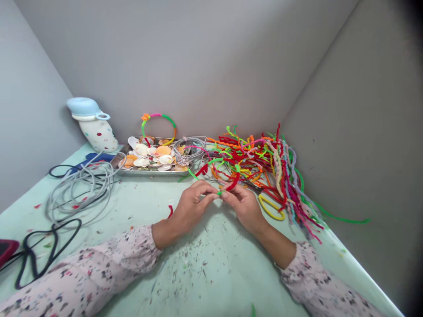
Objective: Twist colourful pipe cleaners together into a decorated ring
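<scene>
My left hand (193,204) and my right hand (245,208) meet above the middle of the table. Both are closed, with thumbs and fingertips pinching a green and red pipe cleaner (234,181) between them. A short green bit shows where the fingertips come together. The red part curves up beyond my right fingers, and a green end sticks out above my left hand. Fingers hide much of the join. Right behind the hands lies a tangled heap of coloured pipe cleaners (244,154). A short red piece (170,211) lies beside my left wrist.
Shells fill a metal tray (152,173), where a multicoloured pipe-cleaner ring (175,125) stands upright. Grey cable (79,193) and black cord (54,237) coil at left. A blue-lidded bottle (99,134) leans by the wall. Yellow-looped scissors (271,208) lie right of my hands.
</scene>
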`<action>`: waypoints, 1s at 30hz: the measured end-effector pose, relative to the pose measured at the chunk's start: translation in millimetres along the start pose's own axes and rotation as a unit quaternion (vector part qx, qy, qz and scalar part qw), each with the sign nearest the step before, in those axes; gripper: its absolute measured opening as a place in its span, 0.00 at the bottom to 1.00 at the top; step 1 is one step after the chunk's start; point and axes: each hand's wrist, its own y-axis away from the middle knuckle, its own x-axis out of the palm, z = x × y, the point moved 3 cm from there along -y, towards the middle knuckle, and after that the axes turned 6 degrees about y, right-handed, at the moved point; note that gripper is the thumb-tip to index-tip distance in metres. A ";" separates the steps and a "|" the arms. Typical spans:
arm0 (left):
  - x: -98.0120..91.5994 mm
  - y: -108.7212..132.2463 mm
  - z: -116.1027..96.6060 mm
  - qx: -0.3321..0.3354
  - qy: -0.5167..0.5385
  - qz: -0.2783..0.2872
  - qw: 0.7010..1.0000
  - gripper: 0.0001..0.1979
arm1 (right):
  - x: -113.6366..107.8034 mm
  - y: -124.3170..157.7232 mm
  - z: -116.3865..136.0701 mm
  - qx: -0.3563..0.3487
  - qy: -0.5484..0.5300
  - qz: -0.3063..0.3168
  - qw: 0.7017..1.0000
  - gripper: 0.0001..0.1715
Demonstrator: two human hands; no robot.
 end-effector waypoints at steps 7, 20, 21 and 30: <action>2.9 -2.8 0.1 -0.079 0.043 0.035 0.995 0.06 | -1.0 -1.5 -5.0 0.019 -0.005 0.030 0.999 0.13; 4.6 -2.9 2.1 -0.070 0.018 0.038 0.997 0.07 | -1.5 -0.9 -7.9 0.005 0.032 0.012 0.999 0.13; 4.9 -3.0 1.7 -0.068 0.017 0.044 0.997 0.07 | -1.1 -0.8 -7.9 0.006 0.029 0.018 0.999 0.13; 4.4 -1.7 2.6 -0.031 0.011 0.036 0.999 0.08 | -1.3 -1.9 -5.9 0.024 -0.026 0.023 0.999 0.16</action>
